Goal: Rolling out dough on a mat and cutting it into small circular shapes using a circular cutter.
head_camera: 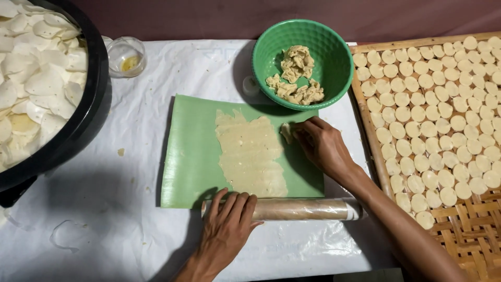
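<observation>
Resting flat on the left end of a rolling pin (305,209), the left hand (227,230) has its grip loose, fingers spread on top and not wrapped around; the pin is wrapped in clear film and lies along the near edge of a green sheet (190,156), at 6 o'clock from the middle of the bench (156,73); the right hand (323,146) sits at 3 o'clock on the sheet, its fingertips pinched together on a small lump of dough (286,132); this lump touches the right edge of a thin, flat dough sheet (250,156) spread over the middle of the green sheet; a green bowl (334,68) stands at 12 o'clock, just past the sheet, with crumpled dough scraps (297,78) inside; a woven tray (469,235) at 3 o'clock holds rows of small round dough discs (428,109); a big black pan (88,104) at 9 o'clock is full of thin pale rounds (36,78); a small clear cup (125,55) stands beside it
</observation>
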